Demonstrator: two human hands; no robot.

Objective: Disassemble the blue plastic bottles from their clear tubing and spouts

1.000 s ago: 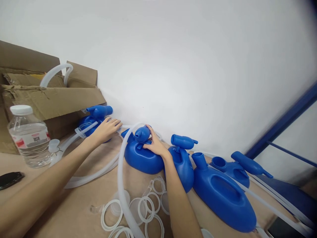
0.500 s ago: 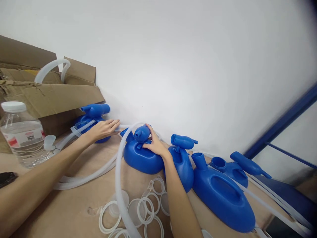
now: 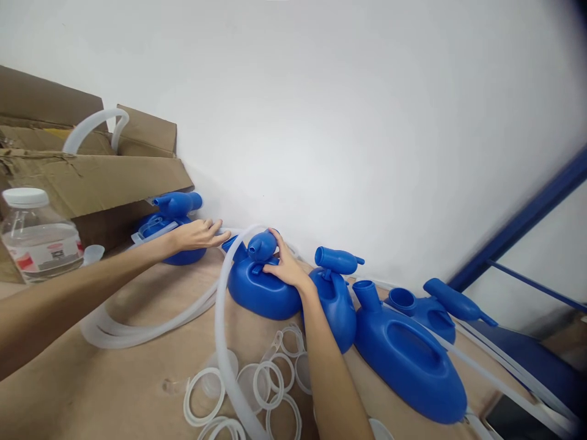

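My right hand (image 3: 288, 266) grips a blue nozzle piece (image 3: 263, 245) on the handle of a blue plastic jug (image 3: 263, 294), thumb in front and fingers behind. My left hand (image 3: 202, 233) is open, fingers stretched toward that jug's neck (image 3: 233, 245). A gap seems to part its fingertips from the neck. Behind the left wrist stands another blue jug (image 3: 186, 256), partly hidden, with a blue nozzle piece (image 3: 177, 203) on top. A translucent hose (image 3: 221, 324) arches in front of the middle jug.
Clear plastic rings and caps (image 3: 268, 385) lie in front. More blue jugs (image 3: 413, 366) stand right, near a phone (image 3: 513, 421). At left are a cardboard box (image 3: 114, 183), a water bottle (image 3: 43, 244) and looped hoses (image 3: 132, 336). A white wall (image 3: 293, 122) rises behind.
My left hand has shifted slightly right and its fingers have spread. The hoses by my left forearm have slid down and left. My right hand keeps its hold.
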